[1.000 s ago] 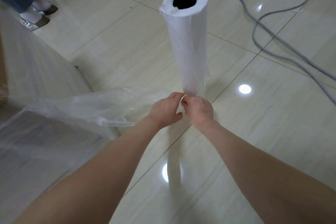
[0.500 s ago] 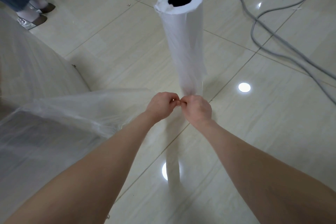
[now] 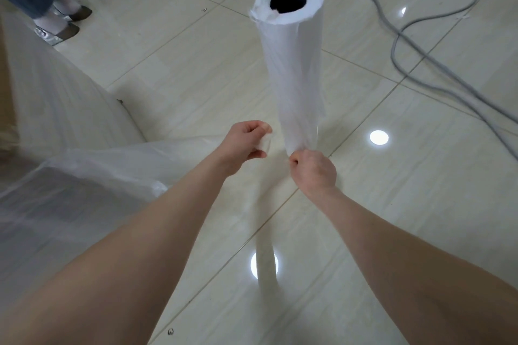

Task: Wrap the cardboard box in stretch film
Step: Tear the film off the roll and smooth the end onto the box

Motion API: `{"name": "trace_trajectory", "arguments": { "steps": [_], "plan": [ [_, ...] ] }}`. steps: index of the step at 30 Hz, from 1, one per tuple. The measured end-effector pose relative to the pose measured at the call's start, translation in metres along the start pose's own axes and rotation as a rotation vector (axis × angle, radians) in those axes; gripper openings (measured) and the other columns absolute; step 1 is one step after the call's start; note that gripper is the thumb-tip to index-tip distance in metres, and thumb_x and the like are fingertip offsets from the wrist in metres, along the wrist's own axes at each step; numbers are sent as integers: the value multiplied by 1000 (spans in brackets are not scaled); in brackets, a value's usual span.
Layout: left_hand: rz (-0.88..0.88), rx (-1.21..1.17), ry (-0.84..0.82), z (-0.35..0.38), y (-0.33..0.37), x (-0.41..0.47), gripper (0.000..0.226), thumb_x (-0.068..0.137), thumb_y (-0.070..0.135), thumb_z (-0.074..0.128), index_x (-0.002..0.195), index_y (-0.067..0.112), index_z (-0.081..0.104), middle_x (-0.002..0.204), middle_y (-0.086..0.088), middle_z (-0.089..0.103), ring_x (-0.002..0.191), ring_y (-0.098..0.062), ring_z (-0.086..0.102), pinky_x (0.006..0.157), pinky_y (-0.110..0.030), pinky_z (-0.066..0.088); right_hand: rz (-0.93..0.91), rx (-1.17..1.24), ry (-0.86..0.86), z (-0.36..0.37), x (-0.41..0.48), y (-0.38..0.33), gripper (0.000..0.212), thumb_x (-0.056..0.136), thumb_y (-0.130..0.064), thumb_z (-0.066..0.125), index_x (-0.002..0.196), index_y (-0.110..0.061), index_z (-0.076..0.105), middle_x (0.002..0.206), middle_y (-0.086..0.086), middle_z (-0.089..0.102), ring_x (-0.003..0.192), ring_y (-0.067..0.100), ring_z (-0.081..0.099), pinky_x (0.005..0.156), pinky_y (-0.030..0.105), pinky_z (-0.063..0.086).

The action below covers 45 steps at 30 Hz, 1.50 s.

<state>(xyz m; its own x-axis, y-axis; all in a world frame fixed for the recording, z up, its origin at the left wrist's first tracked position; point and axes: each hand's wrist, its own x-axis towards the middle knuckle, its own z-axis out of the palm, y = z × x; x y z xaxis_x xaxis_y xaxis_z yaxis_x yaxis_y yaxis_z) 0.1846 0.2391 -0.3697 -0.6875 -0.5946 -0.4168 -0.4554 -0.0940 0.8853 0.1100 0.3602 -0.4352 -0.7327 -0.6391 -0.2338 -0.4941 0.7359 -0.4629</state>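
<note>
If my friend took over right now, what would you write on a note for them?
Left hand: closed, pinching a bunched end of film that trails toward the wrapped box.
Right hand: closed, pinching film at the bottom of the roll.
Stretch film roll: standing upright on the tiled floor, just beyond the hands.
Cardboard box: at the left, already covered in film.
Done: film is over the box; the two hands are apart, so the film looks torn off the roll.
Left: probably press the loose end onto the box. I cannot see every side of the box.
</note>
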Motion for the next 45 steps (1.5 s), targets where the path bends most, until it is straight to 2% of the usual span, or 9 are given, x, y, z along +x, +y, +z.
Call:
{"name": "trace_trajectory", "arguments": {
  "steps": [8,10,12,15,18,24,29,37,45],
  "plan": [
    [39,114,286,-20,-15,-1,18,95,5,46,89,11,61,73,-3,55,64,-16,53,71,-34,55,-35,-22,-2,2,-6,2,25,93,-40,53,101,-24,70,100,5,70,93,28,65,74,30,49],
    [31,383,267,-23,-14,0,37,92,6,53,128,16,51,109,-9,64,98,-26,62,94,-38,47,-17,-45,-11,1,-6,4,26,93,-40,52,102,-23,70,101,5,69,94,28,64,74,30,47],
    [-102,895,110,-25,-16,0,78,87,14,65,151,23,20,153,-13,27,133,-28,41,106,-33,34,26,-76,-68,-1,-5,5,27,90,-42,54,101,-22,70,101,4,68,94,26,64,72,28,45],
    [-159,1226,56,-21,-16,-6,70,84,28,69,146,25,35,154,-10,27,130,-26,46,101,-33,40,151,53,-135,1,-5,8,27,86,-45,56,96,-24,69,98,0,67,93,24,64,72,27,45],
    [-36,1163,401,-19,3,-11,29,91,39,55,106,18,70,109,-7,65,100,-28,62,74,-29,44,410,570,10,-4,-4,15,25,84,-43,51,89,-22,64,86,2,71,85,27,69,79,39,56],
    [230,1050,580,-14,27,-9,43,85,3,54,125,18,48,134,-10,30,104,-31,53,66,-34,40,405,1210,253,-46,-5,2,37,89,-25,54,55,-12,47,51,3,52,44,19,57,47,24,46],
    [229,1062,562,-6,49,-7,42,89,11,53,128,24,55,153,5,21,103,-25,60,70,-29,39,139,970,-261,-49,-13,-2,20,84,-12,57,71,-3,69,75,18,70,64,18,63,60,26,48],
    [333,790,833,-11,81,-6,41,82,13,59,122,22,53,137,-5,31,110,-22,52,66,-32,42,365,845,289,-62,-4,14,29,90,-23,48,115,-21,61,114,0,65,106,24,59,92,37,47],
    [306,140,587,23,91,8,20,94,26,50,101,18,67,109,1,64,97,-15,61,89,-35,51,260,1148,250,-83,12,-13,38,99,-40,36,105,-17,66,108,3,65,105,22,57,99,37,42]
  ]
}}
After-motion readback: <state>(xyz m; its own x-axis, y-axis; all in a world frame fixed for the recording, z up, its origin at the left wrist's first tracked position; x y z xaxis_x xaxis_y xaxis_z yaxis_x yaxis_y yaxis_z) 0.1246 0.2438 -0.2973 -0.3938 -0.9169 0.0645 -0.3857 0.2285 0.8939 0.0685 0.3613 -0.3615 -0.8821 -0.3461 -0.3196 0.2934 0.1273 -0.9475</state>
